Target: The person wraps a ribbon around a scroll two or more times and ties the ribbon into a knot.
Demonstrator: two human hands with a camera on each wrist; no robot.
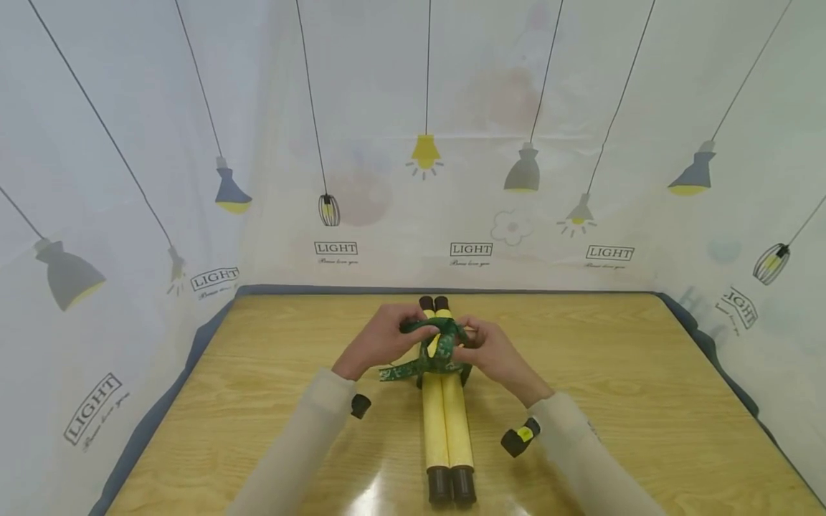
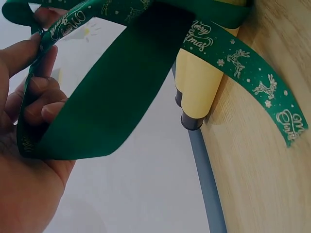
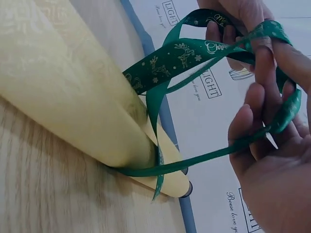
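Two pale yellow scrolls (image 1: 447, 423) with dark brown end knobs lie side by side, pointing away from me. A green ribbon (image 1: 444, 350) with white "Merry Christmas" and reindeer print passes around their far half. One ribbon tail (image 2: 265, 87) sticks out to the left over the wood. My left hand (image 1: 387, 335) pinches the ribbon between thumb and fingers, with a wide loop (image 2: 107, 107) hanging across its palm. Opposite it, my right hand (image 1: 493, 351) grips another part of the ribbon, which winds around its fingers (image 3: 265, 68). Both hands are above the scrolls.
The wooden table (image 1: 271, 401) reaches back to a white wall covering (image 1: 387, 86) printed with lamps. Dark blue edging (image 1: 516, 291) runs along the table's rear and sides. Small black devices (image 1: 519, 437) sit by both wrists.
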